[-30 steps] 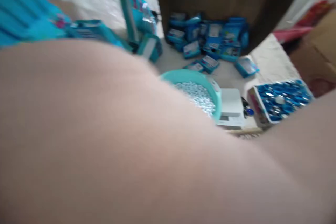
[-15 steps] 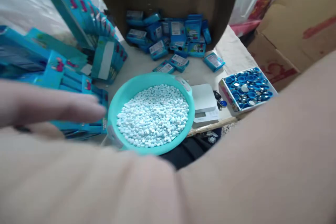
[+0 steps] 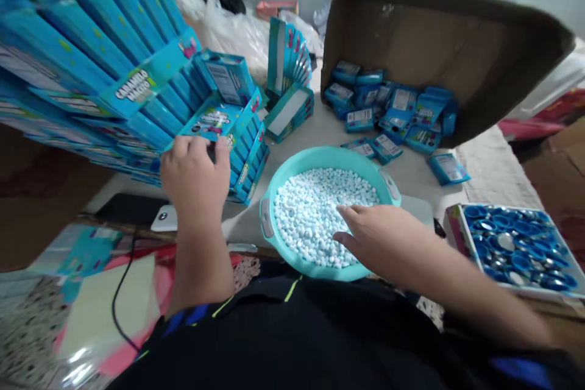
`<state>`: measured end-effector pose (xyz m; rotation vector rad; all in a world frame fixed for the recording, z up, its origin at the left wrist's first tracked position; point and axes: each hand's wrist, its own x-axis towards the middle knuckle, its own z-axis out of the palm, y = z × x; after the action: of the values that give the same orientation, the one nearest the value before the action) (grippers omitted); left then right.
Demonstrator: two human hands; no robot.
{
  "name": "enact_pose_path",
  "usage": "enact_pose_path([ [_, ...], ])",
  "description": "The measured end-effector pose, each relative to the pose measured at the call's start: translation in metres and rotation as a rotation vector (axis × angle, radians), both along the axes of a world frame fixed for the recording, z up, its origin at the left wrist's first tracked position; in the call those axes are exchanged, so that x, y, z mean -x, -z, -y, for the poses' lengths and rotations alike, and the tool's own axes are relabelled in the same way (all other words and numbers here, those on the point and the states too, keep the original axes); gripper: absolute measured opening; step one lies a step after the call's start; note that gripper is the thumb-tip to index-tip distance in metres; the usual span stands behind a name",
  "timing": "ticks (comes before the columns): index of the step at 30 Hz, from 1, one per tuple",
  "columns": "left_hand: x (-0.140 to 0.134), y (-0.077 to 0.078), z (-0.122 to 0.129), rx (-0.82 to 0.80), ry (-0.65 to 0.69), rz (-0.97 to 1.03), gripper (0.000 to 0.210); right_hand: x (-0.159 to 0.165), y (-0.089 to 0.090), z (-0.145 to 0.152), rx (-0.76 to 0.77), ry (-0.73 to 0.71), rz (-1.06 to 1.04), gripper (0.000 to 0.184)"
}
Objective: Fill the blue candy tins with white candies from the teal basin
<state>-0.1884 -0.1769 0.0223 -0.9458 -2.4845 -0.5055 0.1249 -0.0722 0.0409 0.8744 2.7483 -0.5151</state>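
Note:
My left hand (image 3: 196, 161) is at the front corner of a stack of blue printed boxes (image 3: 244, 161), its fingers curled around something small and dark that I cannot make out. Over the right half of a turquoise basin (image 3: 301, 161) reaches my right hand (image 3: 372, 228), thumb and forefinger apart with nothing visible between them. Many small pale blue and white pellets (image 3: 320, 201) fill the basin. Whether the right fingertips touch them I cannot tell.
A tipped carton (image 3: 439, 30) holds several small blue packets (image 3: 402, 100). At right stands a tray (image 3: 452, 231) of blue-and-silver caps (image 3: 507, 237). Tall stacked display boxes (image 3: 105, 67) rise at left. A white device (image 3: 164, 218) lies near the table edge.
The view has swung back and now takes in both forearms and more table. My left hand, blurred close to the camera before, is now at the boxes; my right hand has appeared over the basin.

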Motion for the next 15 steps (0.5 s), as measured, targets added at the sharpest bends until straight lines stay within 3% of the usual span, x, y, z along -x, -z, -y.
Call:
enact_pose_path([
  [2,-0.001,-0.005,0.005,0.107,0.023,-0.051,0.05,0.007,0.011,-0.001,0.042,-0.039,0.004,0.038],
  [5,-0.003,-0.009,0.014,0.222,0.101,-0.096,0.052,0.021,0.045,0.002,0.099,-0.022,-0.04,0.048],
  [9,0.0,-0.008,0.019,0.185,0.121,-0.103,0.049,0.032,0.082,0.007,0.021,-0.188,-0.027,0.044],
  [12,0.0,-0.011,0.022,0.142,0.137,-0.028,0.051,0.03,0.087,0.007,0.013,-0.222,-0.055,0.043],
  [15,0.001,-0.025,0.024,0.129,0.164,0.11,0.046,0.025,0.085,0.005,0.054,-0.216,-0.089,0.041],
])
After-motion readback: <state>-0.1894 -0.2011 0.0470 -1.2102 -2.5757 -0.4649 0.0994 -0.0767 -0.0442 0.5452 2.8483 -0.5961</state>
